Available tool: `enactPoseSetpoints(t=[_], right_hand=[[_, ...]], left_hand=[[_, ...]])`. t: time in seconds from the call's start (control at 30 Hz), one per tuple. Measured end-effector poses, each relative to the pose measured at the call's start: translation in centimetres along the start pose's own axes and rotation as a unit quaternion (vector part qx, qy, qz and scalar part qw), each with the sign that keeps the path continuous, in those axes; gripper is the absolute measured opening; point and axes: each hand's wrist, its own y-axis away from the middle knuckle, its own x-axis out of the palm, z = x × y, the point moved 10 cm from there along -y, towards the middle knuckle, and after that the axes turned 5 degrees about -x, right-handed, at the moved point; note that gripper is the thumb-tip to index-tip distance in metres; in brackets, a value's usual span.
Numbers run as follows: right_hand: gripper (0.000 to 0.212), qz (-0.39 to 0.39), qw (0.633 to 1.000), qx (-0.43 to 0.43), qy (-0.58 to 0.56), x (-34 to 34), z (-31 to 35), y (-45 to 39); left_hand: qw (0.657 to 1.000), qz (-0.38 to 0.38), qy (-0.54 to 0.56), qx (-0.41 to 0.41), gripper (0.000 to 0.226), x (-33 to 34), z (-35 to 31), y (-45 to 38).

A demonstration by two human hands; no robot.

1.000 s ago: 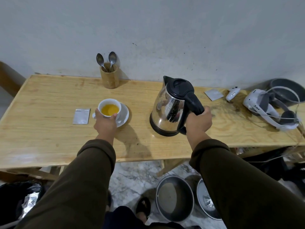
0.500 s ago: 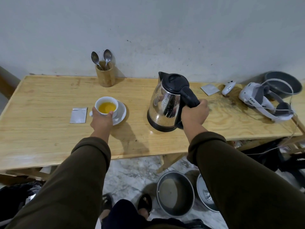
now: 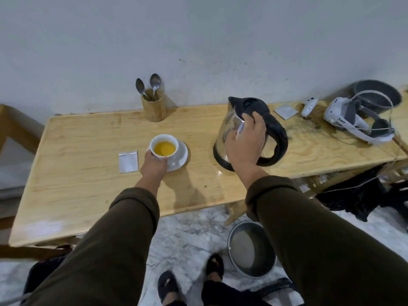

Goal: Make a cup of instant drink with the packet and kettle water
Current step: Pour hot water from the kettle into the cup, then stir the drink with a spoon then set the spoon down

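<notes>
The wooden tabletop (image 3: 88, 173) runs across the middle of the frame, against a grey wall (image 3: 198, 40). Right of centre stands the steel kettle (image 3: 229, 151) with its black lid and black handle, base flat on the wood. The right hand (image 3: 244, 144) lies over the kettle's near side, fingers (image 3: 257, 119) spread loosely up onto the lid and not wrapped around the handle, which shows free to the hand's right. At the far right edge lies a white headset (image 3: 344, 120) with grey straps, a grey basin (image 3: 377, 96) behind it and a small white controller (image 3: 309, 106) to its left. In the lower part of the frame, on the marble floor, sits a metal pot (image 3: 251, 250), beside the person's sandalled feet.

At centre, a white saucer (image 3: 182, 154) carries a white cup (image 3: 164, 145) filled with yellow-orange drink. The left hand (image 3: 153, 165) reaches in from below and its fingers curl against the cup's near left side, touching it; how firmly they grip cannot be told. Just left of that hand a silver packet (image 3: 128, 161) lies flat on the wood. A second silver packet (image 3: 285, 111) lies near the back edge, between the kettle and the controller. Toward the back, upper centre, a wooden holder (image 3: 153, 109) stands upright with two spoons (image 3: 147, 87) in it, bowls upward.
</notes>
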Motion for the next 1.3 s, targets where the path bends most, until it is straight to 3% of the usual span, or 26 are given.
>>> enactPoseSetpoints(t=[0.3, 0.5, 0.9, 1.13, 1.3], right_hand=[[0.021, 0.112, 0.991, -0.031, -0.065, 8.3, 7.2, -3.5], [0.027, 0.202, 0.973, -0.099, -0.049, 15.7, 11.5, -7.7], [0.03, 0.356, 0.922, -0.146, -0.046, 27.1, 17.2, -11.3], [0.03, 0.337, 0.933, -0.121, -0.022, 28.5, 17.4, -13.3], [0.029, 0.344, 0.931, -0.119, 0.026, 30.3, 16.7, -13.9]], left_hand=[[0.999, 0.022, -0.013, -0.024, 0.047, -1.6, 1.0, -1.6], [0.991, 0.03, -0.128, -0.014, 0.038, -2.5, 0.9, -3.8], [0.985, 0.111, -0.113, -0.07, 0.028, -2.8, 1.8, -6.2], [0.984, 0.125, -0.08, -0.094, 0.029, -2.9, 2.2, -6.3], [0.981, 0.149, -0.029, -0.118, 0.015, -2.7, 2.5, -6.3]])
